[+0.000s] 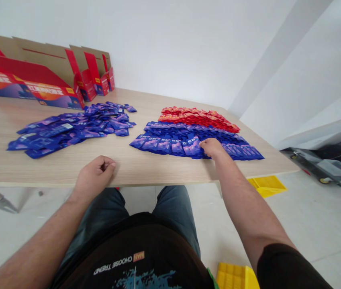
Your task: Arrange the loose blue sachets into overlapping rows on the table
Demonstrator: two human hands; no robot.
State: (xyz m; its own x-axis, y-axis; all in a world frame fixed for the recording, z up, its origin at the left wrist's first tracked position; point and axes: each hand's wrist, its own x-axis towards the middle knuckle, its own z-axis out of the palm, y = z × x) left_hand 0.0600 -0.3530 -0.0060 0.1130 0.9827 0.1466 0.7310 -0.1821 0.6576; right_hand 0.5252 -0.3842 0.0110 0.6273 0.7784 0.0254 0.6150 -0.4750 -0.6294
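My right hand (211, 147) has its fingers pinched together at the edge of a blue-purple sachet (193, 146), at the front row of the laid-out sachets. Beneath and around it, overlapping rows of blue sachets (166, 145) fan across the table. Behind these lie rows of red sachets (194, 115). My left hand (97, 173) rests at the table's front edge, its fingers curled in with nothing visible in them. Nearest to that hand is a loose pile of blue sachets (68, 130), heaped without order at the left.
Open red cardboard display boxes (50, 94) stand at the back left of the wooden table (146, 170). A white wall rises behind it. Yellow plastic bins (268, 186) sit on the floor at the right. A black wheeled cart (333, 160) stands farther right.
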